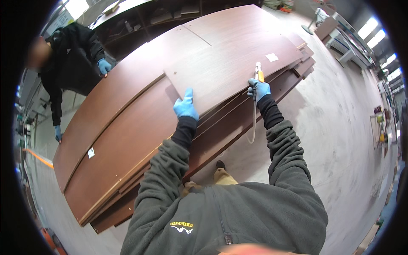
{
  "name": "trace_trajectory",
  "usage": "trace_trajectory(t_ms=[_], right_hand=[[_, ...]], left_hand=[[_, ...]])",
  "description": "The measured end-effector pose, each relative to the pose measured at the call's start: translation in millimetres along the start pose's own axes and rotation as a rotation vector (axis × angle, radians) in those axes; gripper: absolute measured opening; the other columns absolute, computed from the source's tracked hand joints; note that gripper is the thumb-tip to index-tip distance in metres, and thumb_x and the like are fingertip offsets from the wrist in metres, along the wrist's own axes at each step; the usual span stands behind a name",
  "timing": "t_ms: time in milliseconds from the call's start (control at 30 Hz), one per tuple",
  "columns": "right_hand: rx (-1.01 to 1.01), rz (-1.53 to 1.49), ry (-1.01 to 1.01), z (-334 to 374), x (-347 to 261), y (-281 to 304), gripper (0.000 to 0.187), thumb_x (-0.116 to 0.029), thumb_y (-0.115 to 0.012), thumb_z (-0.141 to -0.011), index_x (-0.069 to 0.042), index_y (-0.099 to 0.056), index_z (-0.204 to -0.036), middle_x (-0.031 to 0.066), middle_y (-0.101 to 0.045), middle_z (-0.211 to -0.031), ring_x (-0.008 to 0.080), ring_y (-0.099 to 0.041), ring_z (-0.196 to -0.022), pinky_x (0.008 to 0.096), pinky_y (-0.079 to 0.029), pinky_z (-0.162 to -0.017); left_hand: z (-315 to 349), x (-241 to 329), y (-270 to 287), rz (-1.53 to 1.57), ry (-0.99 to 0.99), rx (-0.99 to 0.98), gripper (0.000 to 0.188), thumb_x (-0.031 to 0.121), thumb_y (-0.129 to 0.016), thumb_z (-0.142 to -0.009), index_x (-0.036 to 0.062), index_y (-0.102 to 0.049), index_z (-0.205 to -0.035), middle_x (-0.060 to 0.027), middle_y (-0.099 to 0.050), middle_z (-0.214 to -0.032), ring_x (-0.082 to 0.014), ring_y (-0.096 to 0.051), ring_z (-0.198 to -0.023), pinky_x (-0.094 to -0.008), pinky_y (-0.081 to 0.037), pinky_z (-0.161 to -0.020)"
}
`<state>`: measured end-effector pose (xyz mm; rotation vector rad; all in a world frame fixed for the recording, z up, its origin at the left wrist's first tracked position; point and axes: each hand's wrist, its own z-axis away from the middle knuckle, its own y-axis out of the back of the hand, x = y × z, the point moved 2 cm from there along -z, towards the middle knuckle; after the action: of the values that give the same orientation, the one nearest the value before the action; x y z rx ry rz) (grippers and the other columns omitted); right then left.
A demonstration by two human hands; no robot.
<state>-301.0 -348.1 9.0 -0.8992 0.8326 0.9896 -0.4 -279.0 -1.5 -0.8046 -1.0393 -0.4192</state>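
Observation:
A reddish-brown wooden panel lies uppermost on a stack of similar panels, a white label on its face. My left hand, in a blue glove, is closed on the panel's near left corner, thumb on top and fingers mostly hidden underneath. At the panel's near edge, farther right, my gloved right hand is wrapped round an air blow gun with an orange body and pale tip. From it a clear hose hangs in a loop. Whether that hand also touches the panel I cannot tell.
Across the stack stands a person in dark clothes, blue-gloved hands at the far panel's edge. Lower panels jut out unevenly towards me. Shelving stands behind. Pale floor spreads to the right; machinery is at the far right.

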Motion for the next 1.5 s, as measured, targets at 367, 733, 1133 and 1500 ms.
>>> trace_trajectory(t_ms=[367,733,1133,1500], right_hand=[[-0.127,0.055,-0.112,-116.5,-25.2,46.8,0.008,-0.01,-0.068,-0.093,-0.007,-0.062,-0.097,0.0027,-0.056,-0.071,0.0172,-0.057,-0.054,0.0294,-0.043,-0.042],[0.247,0.755,0.034,-72.7,-78.2,21.4,0.017,-0.018,-0.061,-0.096,-0.001,-0.06,-0.094,0.0129,-0.067,-0.072,0.0184,-0.06,-0.047,0.0319,-0.043,-0.037],[-0.486,1.267,0.419,53.8,93.8,-434.8,0.03,-0.027,-0.065,-0.093,-0.004,-0.073,-0.11,0.0151,-0.074,-0.08,0.0237,-0.074,-0.065,0.0378,-0.058,-0.069],[-0.451,1.583,0.684,85.6,135.1,-385.4,0.03,-0.029,-0.063,-0.093,-0.003,-0.069,-0.109,0.029,-0.064,-0.117,0.0461,-0.066,-0.107,0.0515,-0.054,-0.092]], left_hand=[[-22.0,3.0,-55.6,-0.956,0.005,-0.257,0.062,0.05,-0.069,-0.094,-0.0112,-0.069,-0.101,-0.0213,-0.073,-0.088,-0.0314,-0.072,-0.082,-0.0414,-0.056,-0.075],[-166.4,245.2,297.6,-1.529,-0.817,0.415,0.064,0.05,-0.072,-0.089,0.0004,-0.066,-0.129,-0.0254,-0.064,-0.133,-0.0422,-0.06,-0.123,-0.0493,-0.048,-0.106],[-183.8,277.2,482.9,-1.969,-0.349,0.264,0.114,0.08,-0.05,-0.089,-0.0049,-0.026,-0.16,-0.0291,-0.023,-0.167,-0.0427,-0.019,-0.156,-0.049,-0.014,-0.128],[-77.6,262.5,476.8,-1.939,-0.343,0.113,0.131,0.089,-0.051,-0.08,-0.0076,-0.016,-0.161,-0.0291,-0.014,-0.169,-0.043,-0.012,-0.158,-0.0482,-0.009,-0.129]])
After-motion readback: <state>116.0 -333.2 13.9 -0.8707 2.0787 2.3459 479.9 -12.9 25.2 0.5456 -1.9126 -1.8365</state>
